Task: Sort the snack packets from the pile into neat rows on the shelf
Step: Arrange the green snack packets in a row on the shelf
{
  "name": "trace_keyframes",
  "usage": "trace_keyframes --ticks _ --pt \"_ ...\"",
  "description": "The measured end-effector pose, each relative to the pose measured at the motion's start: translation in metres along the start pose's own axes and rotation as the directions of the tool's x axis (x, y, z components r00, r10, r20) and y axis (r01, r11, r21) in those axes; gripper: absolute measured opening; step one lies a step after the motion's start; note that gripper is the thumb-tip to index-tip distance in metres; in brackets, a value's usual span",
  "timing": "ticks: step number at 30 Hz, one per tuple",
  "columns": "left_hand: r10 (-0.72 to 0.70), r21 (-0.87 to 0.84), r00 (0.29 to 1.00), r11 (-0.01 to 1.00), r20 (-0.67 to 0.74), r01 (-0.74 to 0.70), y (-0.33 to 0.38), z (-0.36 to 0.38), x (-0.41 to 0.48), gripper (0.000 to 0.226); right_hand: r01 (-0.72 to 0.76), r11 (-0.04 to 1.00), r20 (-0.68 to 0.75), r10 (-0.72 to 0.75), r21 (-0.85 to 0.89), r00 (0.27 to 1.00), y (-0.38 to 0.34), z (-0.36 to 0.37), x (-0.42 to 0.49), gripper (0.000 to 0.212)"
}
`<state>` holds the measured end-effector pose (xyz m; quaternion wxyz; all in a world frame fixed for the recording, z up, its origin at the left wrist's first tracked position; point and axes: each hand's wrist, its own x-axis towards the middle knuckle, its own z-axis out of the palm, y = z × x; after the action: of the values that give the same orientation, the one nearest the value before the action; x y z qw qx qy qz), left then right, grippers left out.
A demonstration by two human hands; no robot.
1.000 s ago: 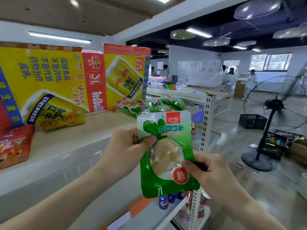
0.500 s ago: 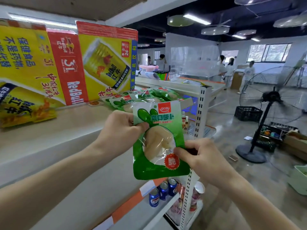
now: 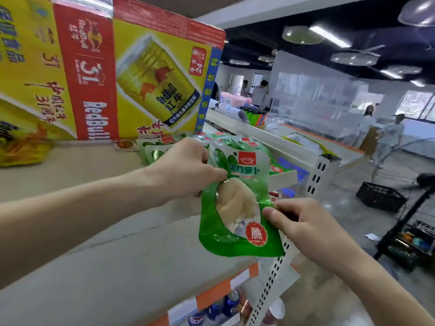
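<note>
pinching green packet still: left hand top, right hand side; nearer pile.

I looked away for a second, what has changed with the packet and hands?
The held packet has been carried forward, closer to the pile of green packets on the shelf. The left hand and right hand still pinch its edges as before; nothing let go.

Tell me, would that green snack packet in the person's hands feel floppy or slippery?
Probably floppy at the edges: the green packet creases where the left hand and right hand pinch it. Its glossy film shows glare, so it is likely slippery. Its middle bulges, so that part may feel firmer.
</note>
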<state>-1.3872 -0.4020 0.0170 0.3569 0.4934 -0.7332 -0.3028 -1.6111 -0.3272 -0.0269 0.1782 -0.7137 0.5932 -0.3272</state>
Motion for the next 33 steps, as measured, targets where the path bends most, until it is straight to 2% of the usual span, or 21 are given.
trace_keyframes --ticks 4,11,14,17,20,24,26,28,29,30,33 --pt "0.039 -0.014 0.997 0.999 -0.065 -0.04 0.005 -0.001 0.035 0.041 0.069 0.994 -0.067 -0.075 -0.088 0.995 0.0 -0.02 0.036 0.045" --pt "0.0 0.036 0.959 0.999 -0.282 0.01 -0.003 0.003 0.097 0.041 0.174 0.931 -0.093 -0.213 -0.321 0.973 0.013 -0.027 0.124 0.038" --pt "-0.033 0.095 0.931 0.993 -0.363 0.073 -0.01 0.011 0.111 0.03 0.212 0.887 -0.078 -0.266 -0.41 0.961 0.028 -0.018 0.158 0.041" --pt "-0.028 0.194 0.909 0.974 -0.416 0.119 -0.019 0.023 0.113 0.037 0.273 0.843 -0.002 -0.309 -0.464 0.951 0.039 -0.01 0.175 0.037" --pt "0.029 0.276 0.931 0.958 -0.363 0.078 -0.032 0.032 0.113 0.034 0.303 0.777 0.056 -0.329 -0.552 0.943 0.048 -0.006 0.175 0.034" --pt "0.149 0.477 0.944 0.879 -0.294 0.009 -0.038 0.038 0.11 0.03 0.347 0.693 0.113 -0.36 -0.632 0.926 0.054 -0.015 0.176 0.036" --pt "0.173 0.486 0.937 0.874 -0.303 -0.004 -0.037 0.041 0.107 0.049 0.391 0.709 0.108 -0.41 -0.587 0.906 0.06 -0.017 0.178 0.039" --pt "0.198 0.488 0.931 0.872 -0.307 -0.024 -0.033 0.045 0.105 0.083 0.484 0.712 0.067 -0.528 -0.509 0.846 0.068 -0.015 0.181 0.038" --pt "0.214 0.501 0.929 0.865 -0.303 -0.036 -0.032 0.048 0.104 0.091 0.521 0.698 0.055 -0.572 -0.491 0.818 0.071 -0.013 0.181 0.038" --pt "0.241 0.515 0.928 0.855 -0.285 -0.064 -0.031 0.049 0.104 0.089 0.549 0.685 0.067 -0.595 -0.479 0.801 0.074 -0.012 0.182 0.04" --pt "0.266 0.63 0.943 0.772 -0.199 -0.085 -0.034 0.052 0.105 0.053 0.595 0.7 0.159 -0.586 -0.395 0.795 0.08 -0.008 0.185 0.053"
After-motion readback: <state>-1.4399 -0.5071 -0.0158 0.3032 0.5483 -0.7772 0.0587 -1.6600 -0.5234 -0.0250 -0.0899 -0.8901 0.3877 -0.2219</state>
